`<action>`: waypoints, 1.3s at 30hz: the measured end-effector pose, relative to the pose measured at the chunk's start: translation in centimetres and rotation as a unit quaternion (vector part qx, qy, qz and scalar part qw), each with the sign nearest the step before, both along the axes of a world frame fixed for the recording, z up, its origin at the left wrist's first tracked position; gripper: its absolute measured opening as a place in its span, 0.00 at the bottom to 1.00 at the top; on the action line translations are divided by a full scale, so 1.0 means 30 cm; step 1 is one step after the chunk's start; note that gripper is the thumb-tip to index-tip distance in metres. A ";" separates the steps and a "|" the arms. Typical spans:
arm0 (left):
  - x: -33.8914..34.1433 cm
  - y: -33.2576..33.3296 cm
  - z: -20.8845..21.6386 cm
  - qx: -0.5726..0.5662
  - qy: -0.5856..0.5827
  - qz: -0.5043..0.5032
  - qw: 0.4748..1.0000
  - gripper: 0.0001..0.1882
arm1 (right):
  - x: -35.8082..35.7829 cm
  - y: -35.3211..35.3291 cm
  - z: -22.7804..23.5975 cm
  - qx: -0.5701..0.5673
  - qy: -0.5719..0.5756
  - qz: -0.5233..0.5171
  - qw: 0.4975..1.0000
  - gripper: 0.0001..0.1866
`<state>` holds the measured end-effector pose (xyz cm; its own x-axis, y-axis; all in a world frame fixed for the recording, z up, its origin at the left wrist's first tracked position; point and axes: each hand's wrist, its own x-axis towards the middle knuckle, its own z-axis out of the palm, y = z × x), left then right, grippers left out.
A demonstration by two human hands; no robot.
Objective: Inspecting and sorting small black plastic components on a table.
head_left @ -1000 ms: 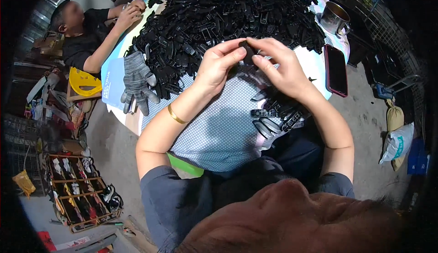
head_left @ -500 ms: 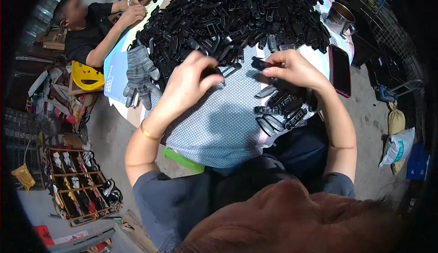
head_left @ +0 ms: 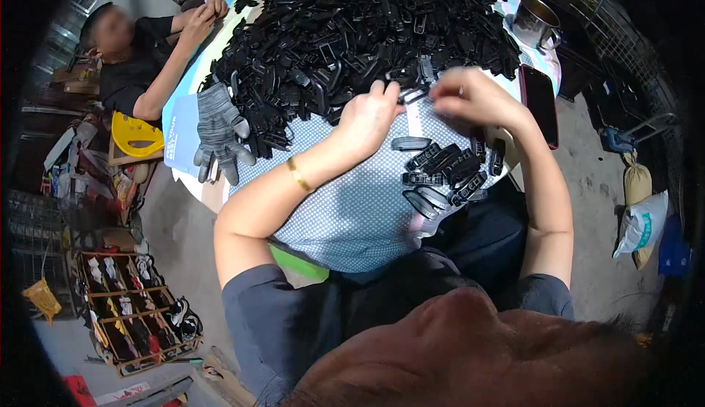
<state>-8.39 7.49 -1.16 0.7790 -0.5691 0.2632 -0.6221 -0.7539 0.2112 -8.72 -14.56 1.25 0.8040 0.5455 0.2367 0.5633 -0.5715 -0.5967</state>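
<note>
The pile [head_left: 345, 32] of small black parts covered much of the bench [head_left: 507, 84]. At its near edge, on the person's side, the left hand [head_left: 369, 119] bent with its fingertips close together, a narrow grip; whether a part was pinched there could not be told. The right hand [head_left: 477, 100] hovered just off the pile's near right edge, fingers loosely curled and blurred, so whether its grip held anything could not be told either. Between the two hands, along the pile's near edge, lay a slim black part [head_left: 416, 96] with a shiny outline.

Nearer the person than the pile, toward its right side, a cluster [head_left: 449, 172] of black parts lay partly on the patterned cloth [head_left: 349, 209]. A grey glove [head_left: 219, 124] rested just beside the pile's left edge, and a phone [head_left: 540, 106] and a metal mug [head_left: 534, 21] stood apart to its right.

Handling so near the pile seemed best done with a light fingertip pinch on one part, taken along its long sides, since interlocked frames could drag neighbours along. Keeping the wrists low and the hands over the cloth in front of the pile would probably leave the parts easier to see and turn. The gap between pile and cluster looked worth preserving, lest loose parts mix.
</note>
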 end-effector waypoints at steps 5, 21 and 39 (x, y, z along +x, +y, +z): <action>0.069 -0.089 -0.022 -0.030 -0.072 -0.067 0.995 0.18 | 0.041 -0.060 -0.051 -0.143 -0.202 -0.188 0.950 0.12; 0.074 -0.044 0.041 -0.521 0.409 -0.084 0.744 0.18 | 0.001 0.105 -0.007 0.204 0.012 -0.123 0.971 0.10; 0.042 -0.033 0.049 -0.537 0.468 -0.080 0.697 0.18 | -0.022 0.003 0.029 0.160 0.001 -0.125 0.979 0.16</action>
